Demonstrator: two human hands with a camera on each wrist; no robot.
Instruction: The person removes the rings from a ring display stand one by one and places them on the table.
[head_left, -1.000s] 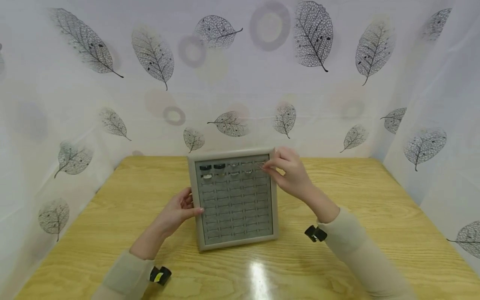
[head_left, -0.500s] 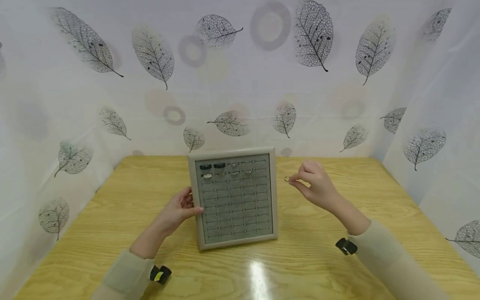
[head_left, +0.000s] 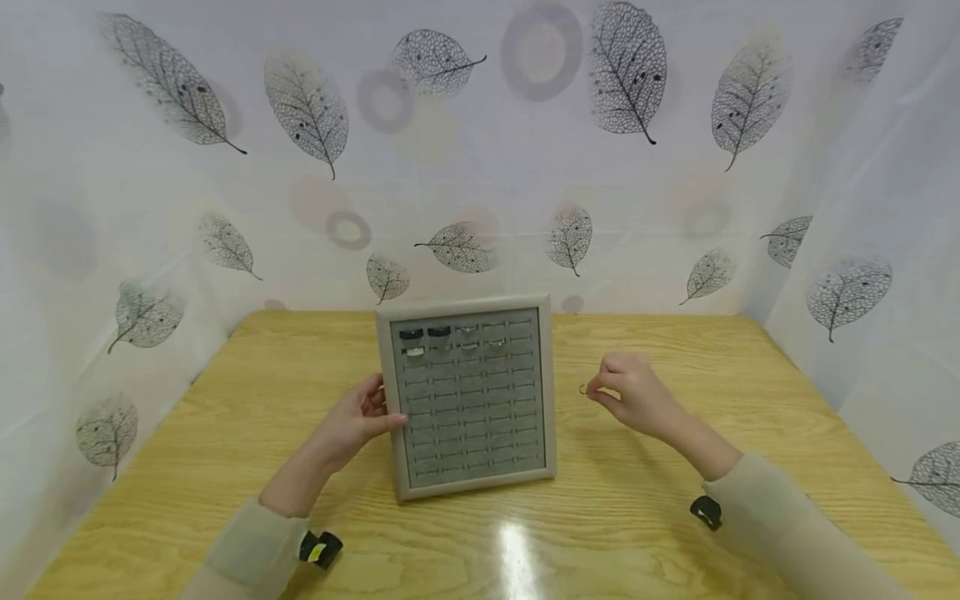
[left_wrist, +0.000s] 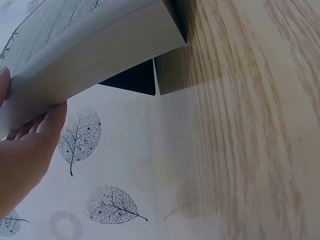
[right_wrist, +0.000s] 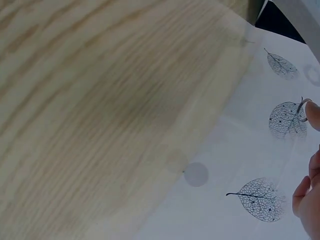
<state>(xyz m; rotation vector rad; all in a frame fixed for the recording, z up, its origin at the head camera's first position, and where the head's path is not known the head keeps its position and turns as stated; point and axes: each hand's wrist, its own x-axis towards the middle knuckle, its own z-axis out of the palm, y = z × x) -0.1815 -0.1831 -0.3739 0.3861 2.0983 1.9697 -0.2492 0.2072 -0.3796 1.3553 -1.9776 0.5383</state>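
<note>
A framed ring display board with grey slotted padding stands upright on the table. My left hand grips its left edge, thumb on the front and fingers behind; the left wrist view shows the frame's side between them. To the right of the board, my right hand pinches a thin ring between thumb and fingertips, apart from the board. In the right wrist view the ring shows beside the thumb tip. Several rings sit in the top two rows, among them a black ring and a white ring.
The wooden table extends on both sides of the board. Behind it hangs a white leaf-print curtain. A dark support props the board from the back.
My right hand has drawn the ring away from the board's upper right, moving right and then down. The left hand and the board have stayed in place.
</note>
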